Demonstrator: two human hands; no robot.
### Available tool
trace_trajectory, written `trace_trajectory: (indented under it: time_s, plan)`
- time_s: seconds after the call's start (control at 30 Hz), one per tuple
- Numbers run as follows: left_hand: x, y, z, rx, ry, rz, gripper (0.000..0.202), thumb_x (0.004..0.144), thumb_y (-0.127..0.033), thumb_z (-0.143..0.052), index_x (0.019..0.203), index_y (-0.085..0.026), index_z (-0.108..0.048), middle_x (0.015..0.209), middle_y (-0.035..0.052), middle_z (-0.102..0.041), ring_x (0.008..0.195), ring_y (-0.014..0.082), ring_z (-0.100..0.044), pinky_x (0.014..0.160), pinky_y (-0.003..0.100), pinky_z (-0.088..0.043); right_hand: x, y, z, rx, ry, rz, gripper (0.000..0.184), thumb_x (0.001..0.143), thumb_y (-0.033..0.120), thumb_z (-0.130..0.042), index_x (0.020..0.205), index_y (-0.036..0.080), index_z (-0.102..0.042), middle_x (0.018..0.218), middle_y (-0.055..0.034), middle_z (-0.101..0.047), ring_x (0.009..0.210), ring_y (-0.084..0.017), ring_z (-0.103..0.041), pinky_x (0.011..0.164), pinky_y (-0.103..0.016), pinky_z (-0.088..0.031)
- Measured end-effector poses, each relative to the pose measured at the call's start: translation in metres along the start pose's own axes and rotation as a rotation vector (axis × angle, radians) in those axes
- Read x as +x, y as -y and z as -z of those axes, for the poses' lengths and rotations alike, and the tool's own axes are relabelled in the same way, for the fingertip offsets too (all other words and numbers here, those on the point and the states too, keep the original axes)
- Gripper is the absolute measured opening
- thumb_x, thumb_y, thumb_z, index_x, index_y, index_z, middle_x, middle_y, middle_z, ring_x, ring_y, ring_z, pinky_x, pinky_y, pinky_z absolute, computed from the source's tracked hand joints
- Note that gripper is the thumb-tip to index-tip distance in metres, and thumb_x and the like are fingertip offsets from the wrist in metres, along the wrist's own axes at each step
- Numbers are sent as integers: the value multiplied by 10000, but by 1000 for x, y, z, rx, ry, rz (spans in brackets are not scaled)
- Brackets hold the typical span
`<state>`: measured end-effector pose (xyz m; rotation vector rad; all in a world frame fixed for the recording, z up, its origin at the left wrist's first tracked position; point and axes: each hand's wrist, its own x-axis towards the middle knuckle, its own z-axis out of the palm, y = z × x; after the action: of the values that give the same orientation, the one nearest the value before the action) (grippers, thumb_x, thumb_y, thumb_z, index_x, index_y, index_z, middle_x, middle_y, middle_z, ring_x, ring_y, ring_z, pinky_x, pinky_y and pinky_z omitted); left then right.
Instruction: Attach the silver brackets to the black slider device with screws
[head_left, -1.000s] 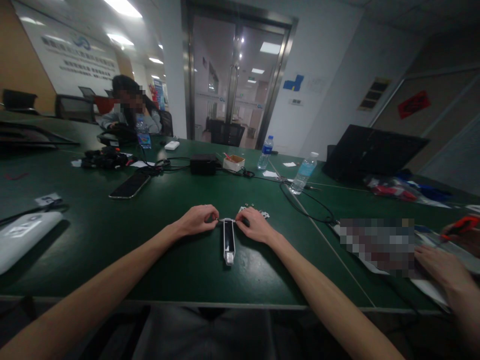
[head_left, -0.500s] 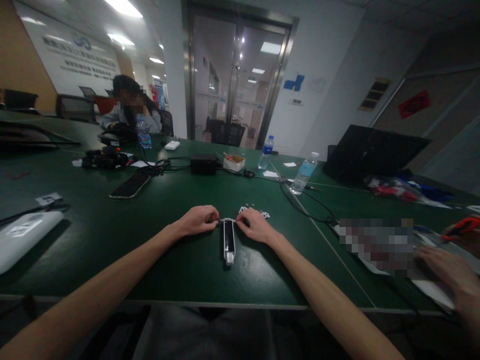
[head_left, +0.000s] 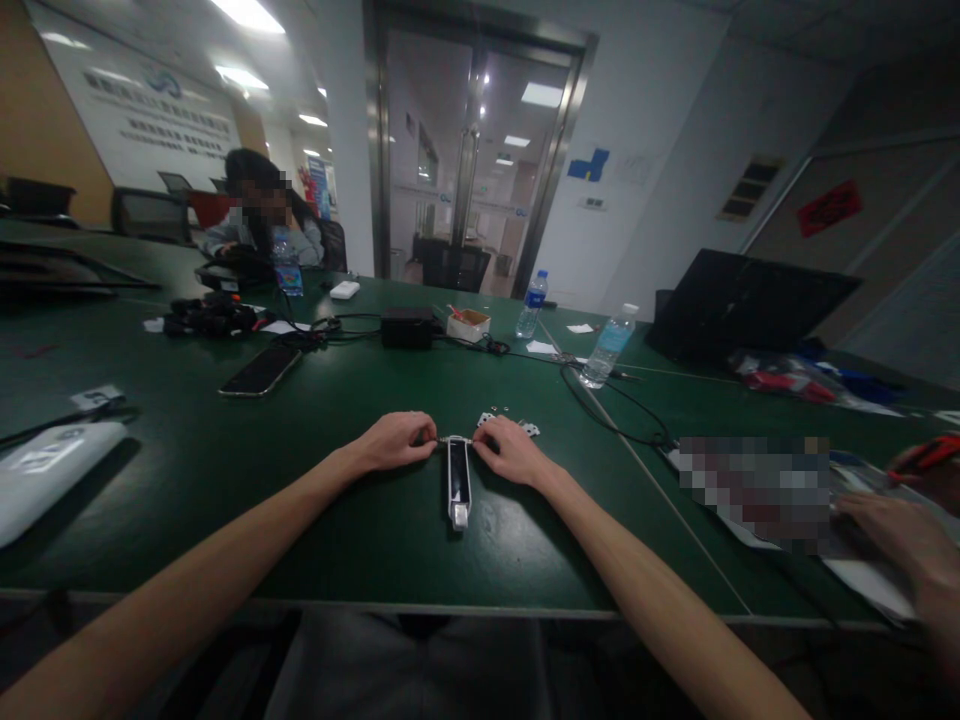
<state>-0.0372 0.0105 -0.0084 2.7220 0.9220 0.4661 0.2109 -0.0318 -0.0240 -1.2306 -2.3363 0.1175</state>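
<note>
A narrow white device with a long black face (head_left: 458,475) lies lengthwise in front of me on the green table, a pale blocky piece at its near end. At its far end, my left hand (head_left: 397,440) is closed in a pinch on the left side. My right hand (head_left: 510,448) pinches at the opposite side. Thin bits stick out from that end toward both sets of fingertips, too small to identify. Just beyond my right hand, small white pieces with black dots (head_left: 530,430) lie partly hidden behind it.
A phone (head_left: 260,371) and a white rounded case (head_left: 56,470) are to the left. Farther back stand a small box (head_left: 468,325), a black adapter (head_left: 407,328) and water bottles (head_left: 609,346) with cables around. At right, a co-worker's hand (head_left: 892,530) rests near a blurred-out sheet.
My hands and the device hold almost the same position. On the right, the co-worker's hands and the red-orange object have shifted slightly.
</note>
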Motion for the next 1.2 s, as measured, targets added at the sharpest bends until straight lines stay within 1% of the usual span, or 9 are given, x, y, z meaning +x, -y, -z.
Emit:
trace_trajectory:
  time_s: [0.23, 0.53, 0.73, 0.97, 1.2]
  plan:
    - [0, -2, 0, -1, 0, -11, 177, 868, -300, -538, 927, -156, -622, 830, 28, -627, 692, 162, -578, 630, 255, -429, -1, -1, -1, 7, 1, 2, 53, 855, 155, -568, 821, 173, -604, 797, -38, -625, 790, -171, -540, 741, -294, -407]
    - [0, 5, -7, 2, -41, -35, 227, 878, -327, -564, 1022, -160, -619, 880, 34, -620, 715, 164, -568, 623, 252, -418, 0, 0, 0, 9, 7, -1, 62, 850, 152, -563, 817, 166, -613, 784, -37, -629, 772, -165, -535, 724, -289, -404]
    - [0, 2, -6, -4, -33, -46, 217, 898, -323, -541, 1017, -161, -623, 892, 36, -626, 733, 161, -572, 647, 252, -422, -1, -2, -2, 13, -4, 9, 68, 859, 162, -558, 818, 166, -613, 786, -34, -628, 778, -161, -534, 722, -284, -400]
    - [0, 2, -7, -16, -30, -37, 212, 901, -322, -543, 1015, -164, -627, 896, 35, -629, 731, 161, -571, 640, 252, -421, -1, -3, -2, 22, -9, 10, 63, 855, 152, -564, 813, 169, -607, 779, -33, -625, 772, -163, -537, 722, -284, -403]
    - [0, 1, -8, -23, -37, -37, 210, 908, -324, -535, 1016, -169, -627, 909, 36, -633, 744, 162, -580, 673, 260, -434, -1, -2, -1, 27, -14, 4, 60, 847, 154, -565, 808, 171, -606, 779, -34, -627, 768, -165, -543, 725, -290, -410]
